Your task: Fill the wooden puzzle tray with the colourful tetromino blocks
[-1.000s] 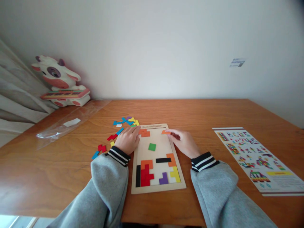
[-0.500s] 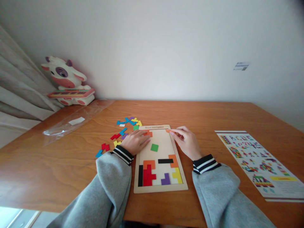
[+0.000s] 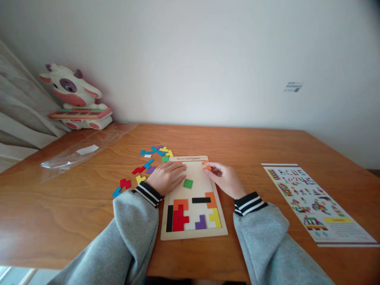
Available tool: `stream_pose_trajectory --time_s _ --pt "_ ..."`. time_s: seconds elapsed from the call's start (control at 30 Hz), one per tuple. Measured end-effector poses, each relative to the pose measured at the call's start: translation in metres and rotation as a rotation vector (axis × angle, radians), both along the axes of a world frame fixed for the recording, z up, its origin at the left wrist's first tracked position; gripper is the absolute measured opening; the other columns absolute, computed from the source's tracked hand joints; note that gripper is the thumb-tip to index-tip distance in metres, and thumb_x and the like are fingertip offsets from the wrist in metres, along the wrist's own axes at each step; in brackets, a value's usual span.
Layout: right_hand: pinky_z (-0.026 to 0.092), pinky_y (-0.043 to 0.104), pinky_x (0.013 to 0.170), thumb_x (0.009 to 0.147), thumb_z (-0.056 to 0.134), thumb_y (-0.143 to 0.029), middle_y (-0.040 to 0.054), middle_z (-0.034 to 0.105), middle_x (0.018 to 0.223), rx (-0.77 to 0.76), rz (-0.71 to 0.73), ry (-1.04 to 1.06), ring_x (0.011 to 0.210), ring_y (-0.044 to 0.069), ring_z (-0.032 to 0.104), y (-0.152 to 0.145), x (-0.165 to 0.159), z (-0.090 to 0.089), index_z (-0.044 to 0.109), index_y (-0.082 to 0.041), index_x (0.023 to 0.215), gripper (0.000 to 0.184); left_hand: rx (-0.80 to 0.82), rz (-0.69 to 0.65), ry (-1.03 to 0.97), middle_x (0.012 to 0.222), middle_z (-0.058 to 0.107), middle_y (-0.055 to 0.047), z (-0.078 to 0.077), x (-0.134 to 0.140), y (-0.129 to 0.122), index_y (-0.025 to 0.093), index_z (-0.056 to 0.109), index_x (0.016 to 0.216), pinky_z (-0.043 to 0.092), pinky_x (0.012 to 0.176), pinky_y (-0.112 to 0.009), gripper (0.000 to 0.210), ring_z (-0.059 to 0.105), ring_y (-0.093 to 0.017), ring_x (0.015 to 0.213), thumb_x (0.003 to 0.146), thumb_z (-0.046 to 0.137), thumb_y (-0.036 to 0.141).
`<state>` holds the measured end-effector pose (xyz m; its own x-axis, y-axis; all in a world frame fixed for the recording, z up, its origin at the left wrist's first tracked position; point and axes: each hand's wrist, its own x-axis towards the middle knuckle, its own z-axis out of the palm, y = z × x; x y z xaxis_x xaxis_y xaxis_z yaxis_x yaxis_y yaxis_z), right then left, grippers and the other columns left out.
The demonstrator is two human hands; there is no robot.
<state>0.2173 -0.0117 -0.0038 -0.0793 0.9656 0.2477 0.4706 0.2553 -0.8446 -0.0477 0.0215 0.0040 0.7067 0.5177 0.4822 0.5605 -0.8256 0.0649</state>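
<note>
A wooden puzzle tray (image 3: 194,236) lies flat before me. At its upper right corner my right hand (image 3: 225,179) pinches an orange puzzle piece (image 3: 207,168) between thumb and fingers. Across the tray's upper left edge lies my left hand (image 3: 166,176), fingers stretched out and partly covering another orange piece (image 3: 180,162). A green square (image 3: 188,183) sits in the middle of the tray. Lower down are a black bar (image 3: 201,200), orange pieces (image 3: 211,200), a red piece (image 3: 178,220), a purple piece (image 3: 201,223) and a yellow piece (image 3: 215,217).
Several loose coloured pieces (image 3: 144,169) are scattered on the wooden table (image 3: 246,142) left of the tray. A printed pattern sheet (image 3: 314,206) lies at the right. Farther left are a clear plastic bag (image 3: 65,160) and a cow toy with a keyboard (image 3: 78,99).
My right hand has tilted the orange piece downward at the tray's upper right corner. My left hand stays at the upper left. The whole view has shifted slightly to the right.
</note>
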Motion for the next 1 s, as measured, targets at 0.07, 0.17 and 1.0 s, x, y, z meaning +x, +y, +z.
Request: stream_pose_trajectory --time_s 0.07,0.17,1.0 --pt "0.056 0.030 0.072 0.091 0.062 -0.033 0.0061 0.074 0.094 0.064 0.074 -0.175 0.076 0.016 0.067 -0.002 0.000 0.002 0.073 -0.020 0.110 0.026 -0.009 -0.097 -0.012 0.109 0.074 -0.011 0.002 0.005 -0.003 0.018 0.069 0.115 0.057 0.091 -0.037 0.029 0.069 -0.021 0.099 0.099 0.051 0.034" --pt "0.054 0.031 0.072 0.096 0.058 -0.032 0.0055 0.070 0.089 0.156 0.166 -0.381 0.076 0.017 0.065 -0.004 0.002 0.003 0.075 -0.021 0.109 0.024 -0.046 -0.168 0.001 0.108 0.075 -0.009 0.002 0.010 -0.007 0.018 0.071 0.112 0.058 0.089 -0.035 0.029 0.070 -0.020 0.097 0.097 0.054 0.037" --pt "0.041 0.051 0.094 0.100 0.050 -0.030 0.0061 0.064 0.136 0.254 0.031 -0.720 0.117 0.029 0.058 -0.003 -0.003 -0.002 0.067 -0.027 0.121 0.027 -0.112 -0.189 -0.007 0.110 0.076 -0.009 -0.003 0.009 -0.005 0.018 0.073 0.109 0.058 0.091 -0.034 0.032 0.071 -0.020 0.101 0.095 0.058 0.044"
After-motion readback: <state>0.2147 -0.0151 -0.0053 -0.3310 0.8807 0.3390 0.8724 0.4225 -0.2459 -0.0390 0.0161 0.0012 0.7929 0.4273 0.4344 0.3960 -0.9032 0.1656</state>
